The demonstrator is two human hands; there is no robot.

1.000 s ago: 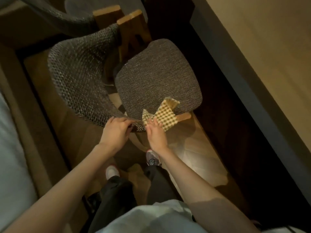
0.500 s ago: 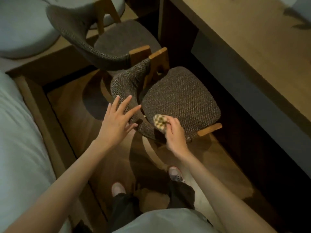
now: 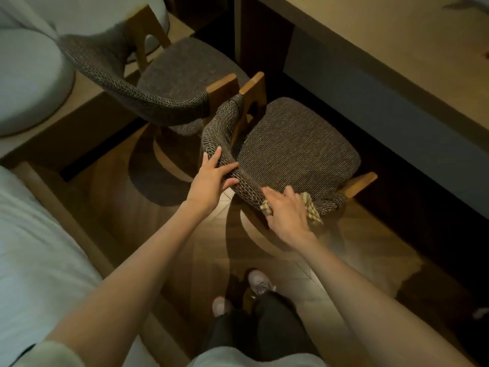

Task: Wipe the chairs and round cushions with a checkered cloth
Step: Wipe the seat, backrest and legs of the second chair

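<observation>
Stands behind near chair (image 3: 296,152), looking down on it. Lays left grip (image 3: 211,178) on outer face of woven backrest (image 3: 225,139) of near chair, fingers straight and spread, holding nothing, only touching the weave. Sets right grip (image 3: 288,213) on same backrest, further along the rim toward wooden arm end (image 3: 357,182), fingers bent over bunched checkered cloth (image 3: 313,211) and pressing it onto the weave, with cloth ends poking out on both sides of the grip and the rest hidden under the palm. Has both grips on near chair's backrest, apart, not touching each other. Dark woven seat of near chair just beyond both grips. Second chair (image 3: 180,75) just beyond near chair on its left, same weave, wooden arm ends of the two almost touching. Pale round cushion (image 3: 26,83) left of and beyond near chair, past second chair's backrest. Worktop (image 3: 383,49) right of near chair, light top, dark front panel close beside near chair's seat. Bed (image 3: 31,247) with white cover left of near chair, well apart. Wood floor (image 3: 127,213) under near chair. Two shoes (image 3: 258,283) on floor on the person's side of near chair, between the forearms.
</observation>
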